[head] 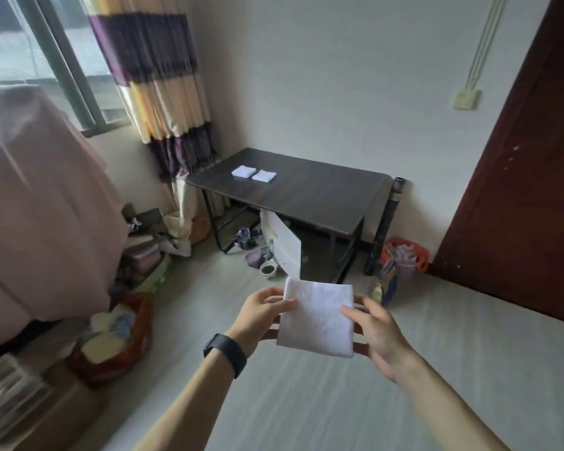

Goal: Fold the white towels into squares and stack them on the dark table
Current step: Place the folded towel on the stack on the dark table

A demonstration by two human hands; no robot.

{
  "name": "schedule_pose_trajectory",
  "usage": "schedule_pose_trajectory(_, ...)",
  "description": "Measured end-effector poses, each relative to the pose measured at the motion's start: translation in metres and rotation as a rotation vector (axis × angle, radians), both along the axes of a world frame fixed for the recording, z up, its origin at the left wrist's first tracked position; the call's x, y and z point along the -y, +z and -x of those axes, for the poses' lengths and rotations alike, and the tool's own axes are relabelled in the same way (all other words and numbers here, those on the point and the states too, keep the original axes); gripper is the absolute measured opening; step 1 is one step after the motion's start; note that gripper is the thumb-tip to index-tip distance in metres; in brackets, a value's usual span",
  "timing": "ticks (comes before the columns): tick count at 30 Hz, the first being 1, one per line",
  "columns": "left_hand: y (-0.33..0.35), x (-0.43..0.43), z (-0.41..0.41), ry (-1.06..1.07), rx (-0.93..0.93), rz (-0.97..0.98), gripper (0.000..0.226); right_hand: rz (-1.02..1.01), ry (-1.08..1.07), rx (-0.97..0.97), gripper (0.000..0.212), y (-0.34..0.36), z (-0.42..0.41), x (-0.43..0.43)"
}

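One dark red wooden door [518, 190] stands far to the right of the fingers, and one pale pink draped cloth [39, 206] hangs far to their left. One purple-and-cream striped curtain [157, 76] hangs beyond the fingertips and to the left.

Straight ahead of the fingers, well apart from them, one dark rectangular table [323, 203] stands against the white wall.

Three white towels show in all. One of them, a white folded square towel [316, 320], is held up in the air between the two hands. The left hand [258, 315] pinches its left edge, thumb on the near face and fingers curled behind. The right hand [380, 330] grips its right edge the same way, thumb on the front and fingertips showing past the cloth behind.

One red plastic basket [404, 255] sits on the floor beyond the right fingers, beside the table's leg.

The other two towels lie far beyond the fingertips on the table's left part: a left small folded white towel [243, 171] and a right small folded white towel [264, 176]. They are flat, side by side and not stacked.

One black wristband [225, 353] circles the left wrist, just behind the left fingers.
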State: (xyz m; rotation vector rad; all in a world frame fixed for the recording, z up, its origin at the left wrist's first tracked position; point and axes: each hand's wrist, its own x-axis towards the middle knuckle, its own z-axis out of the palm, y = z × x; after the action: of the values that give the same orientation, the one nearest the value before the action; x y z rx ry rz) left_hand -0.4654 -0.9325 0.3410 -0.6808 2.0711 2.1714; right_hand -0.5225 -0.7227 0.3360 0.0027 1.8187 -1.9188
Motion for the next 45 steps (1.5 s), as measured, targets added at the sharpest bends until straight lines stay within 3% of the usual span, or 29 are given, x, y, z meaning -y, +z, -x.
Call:
schedule_pose_trajectory(17,0.004,0.245,0.272,0.332,-0.043,-0.004,0.022,0.046,0.265,0.014,0.018,-0.002,0.329,0.273)
schedule_pose_trajectory(29,-0.013,0.470,0.510,0.346,-0.100,-0.023,0.019,-0.009,0.168,-0.114,0.016,-0.005,0.548,0.494)
schedule_pose_trajectory(34,-0.026,0.535,0.607,0.337,-0.041,-0.016,0.018,-0.055,0.103,-0.151,0.014,-0.014,0.634,0.558)
schedule_pose_trajectory(45,-0.097,0.642,0.837,0.260,0.142,-0.010,0.016,-0.121,0.005,0.023,0.022,-0.114,0.849,0.662)
